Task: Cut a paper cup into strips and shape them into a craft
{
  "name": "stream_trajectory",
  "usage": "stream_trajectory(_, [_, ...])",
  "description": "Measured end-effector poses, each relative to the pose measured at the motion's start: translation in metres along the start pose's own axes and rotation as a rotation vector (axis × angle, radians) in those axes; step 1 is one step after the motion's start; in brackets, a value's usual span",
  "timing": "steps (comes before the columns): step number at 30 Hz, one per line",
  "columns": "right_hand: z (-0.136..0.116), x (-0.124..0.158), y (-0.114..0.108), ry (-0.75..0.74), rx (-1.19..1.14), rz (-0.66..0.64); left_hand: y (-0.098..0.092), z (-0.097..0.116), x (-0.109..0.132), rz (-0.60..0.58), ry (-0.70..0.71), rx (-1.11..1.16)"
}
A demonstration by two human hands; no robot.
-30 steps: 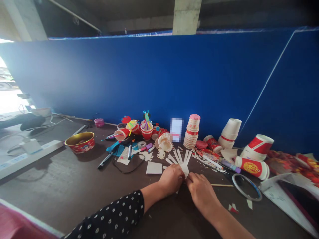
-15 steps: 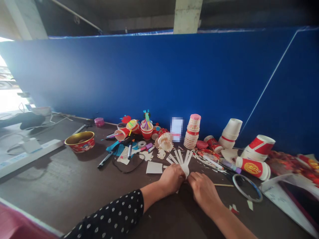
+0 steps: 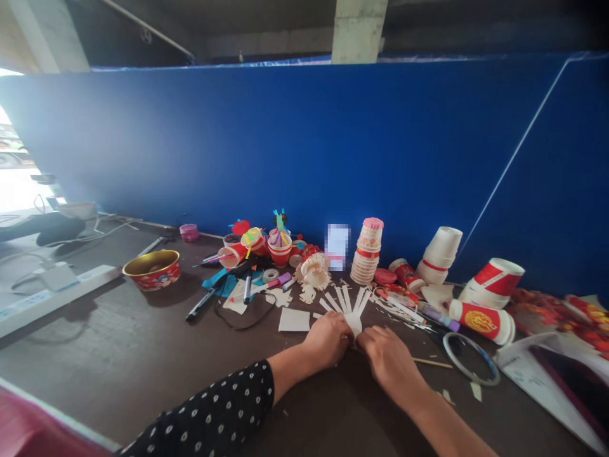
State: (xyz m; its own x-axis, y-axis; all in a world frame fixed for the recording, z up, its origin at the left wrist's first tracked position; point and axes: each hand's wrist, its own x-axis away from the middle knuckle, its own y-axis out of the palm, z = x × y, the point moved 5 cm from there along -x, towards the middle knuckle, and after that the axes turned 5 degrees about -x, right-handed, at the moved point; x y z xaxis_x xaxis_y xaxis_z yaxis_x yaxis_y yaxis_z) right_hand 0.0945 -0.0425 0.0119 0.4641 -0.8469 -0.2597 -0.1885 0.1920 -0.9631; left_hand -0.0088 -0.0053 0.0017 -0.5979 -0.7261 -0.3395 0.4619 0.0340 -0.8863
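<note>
Both hands are closed at the near end of a white paper cup cut into strips (image 3: 353, 322), whose strips fan out away from me. From the left, my left hand (image 3: 329, 339) grips its edge with bent fingers. On the other side, my right hand (image 3: 386, 355) pinches the near right edge; its fingertips are partly hidden. Just left of the cut cup lies a white square of paper (image 3: 294, 320). A thin wooden stick (image 3: 432, 362) rests right of my right hand, near a roll of clear tape (image 3: 471, 359).
Stacked paper cups (image 3: 365, 254) stand at the back, with white cups (image 3: 440, 254) farther right. A red and gold bowl (image 3: 152, 279) and a power strip (image 3: 61, 298) are at left. Markers (image 3: 247, 289), paper scraps and decorated cups (image 3: 280, 251) crowd the middle. A blue partition (image 3: 285, 139) stands behind.
Both hands stay on the cut cup, with only a slight shift of the fingers. The wooden stick has moved a little to the right and down.
</note>
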Motion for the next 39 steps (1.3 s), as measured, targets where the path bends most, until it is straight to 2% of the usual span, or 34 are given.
stream_trajectory(8, [0.003, 0.001, 0.002, -0.008, -0.020, 0.013, -0.002, 0.001, -0.002, -0.054, -0.041, 0.000])
stream_trajectory(19, [0.009, 0.002, 0.008, -0.058, -0.049, 0.109, -0.007, 0.003, 0.001, -0.058, -0.003, 0.006])
stream_trajectory(24, [0.015, 0.003, 0.014, -0.115, -0.040, 0.140, -0.008, 0.007, 0.003, -0.028, 0.062, 0.007])
stream_trajectory(30, [0.016, 0.001, 0.012, -0.092, -0.072, 0.095, 0.001, 0.004, 0.000, -0.022, 0.112, 0.067])
stream_trajectory(39, [0.021, -0.002, 0.014, -0.038, -0.121, 0.044, 0.000, 0.007, 0.002, -0.030, 0.124, 0.045])
